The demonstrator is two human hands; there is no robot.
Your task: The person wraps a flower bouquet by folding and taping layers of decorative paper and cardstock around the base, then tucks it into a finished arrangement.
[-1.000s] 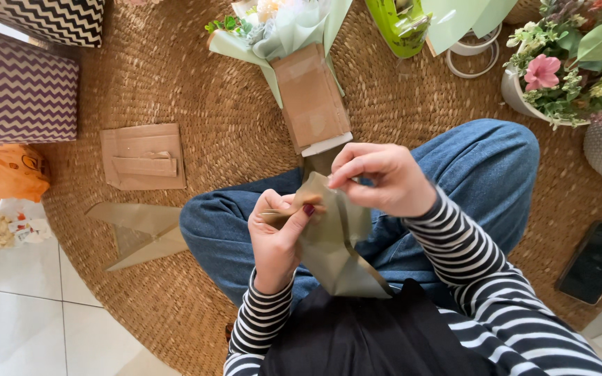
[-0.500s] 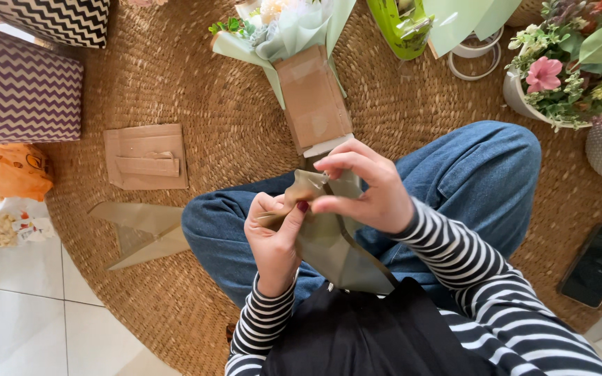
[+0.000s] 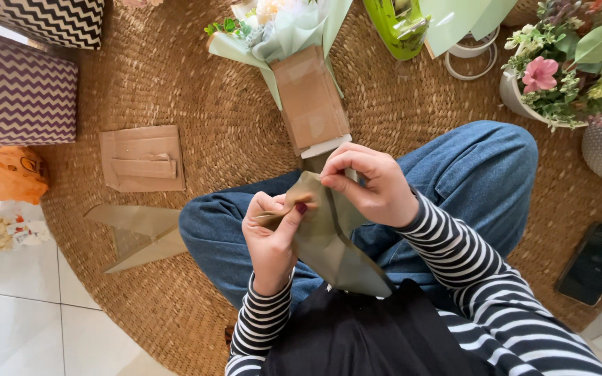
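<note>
Paper (image 3: 325, 240), one olive sheet, sits over the lap at the mat's (image 3: 175, 76) near edge, pinched by both hands: left hand (image 3: 272, 233) closed on a fold, right hand (image 3: 374, 184) gripping its top. Pulling unevenly could tear or miscrease it. Two cut strips (image 3: 137, 233), one bouquet (image 3: 287, 49), one cardboard piece (image 3: 142, 159).

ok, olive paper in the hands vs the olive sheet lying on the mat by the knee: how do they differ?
The held olive paper is off the mat, pinched by the left hand and right hand; the loose olive sheet lies untouched on the woven mat.
The held paper is creased and bunched over the lap; the loose sheet lies flat, spread into pointed flaps.
Shared: same dull olive colour, and both look like thin wrapping paper.
</note>
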